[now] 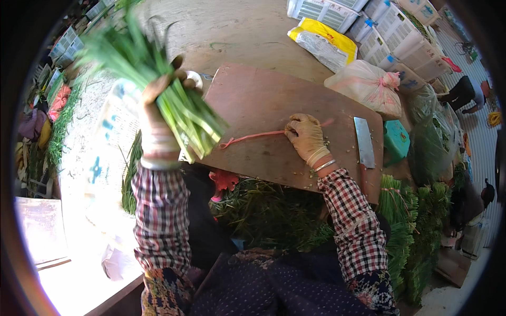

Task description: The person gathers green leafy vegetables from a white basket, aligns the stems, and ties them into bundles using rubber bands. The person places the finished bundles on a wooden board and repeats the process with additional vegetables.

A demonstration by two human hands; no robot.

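Observation:
My left hand (pixel 164 85) is shut around a bundle of long green leafy vegetable stalks (pixel 185 114). The pale cut ends point down to the right over the left edge of a brown wooden board (pixel 253 94); the blurred leaves fan out to the upper left. On the board, my gloved right hand (pixel 306 136) pinches a pink tie strip (pixel 257 135), which runs left from the fingers across the wood. To the right of this hand lies a cleaver (pixel 364 142) with a wooden handle.
A teal plastic container (pixel 396 142) and a tied plastic bag (pixel 365 85) adjoin the board's right side. Bundled greens (pixel 391 205) stand at the lower right, loose green leaves (pixel 269 217) lie below the board, and white crates (pixel 399 35) are stacked at the upper right.

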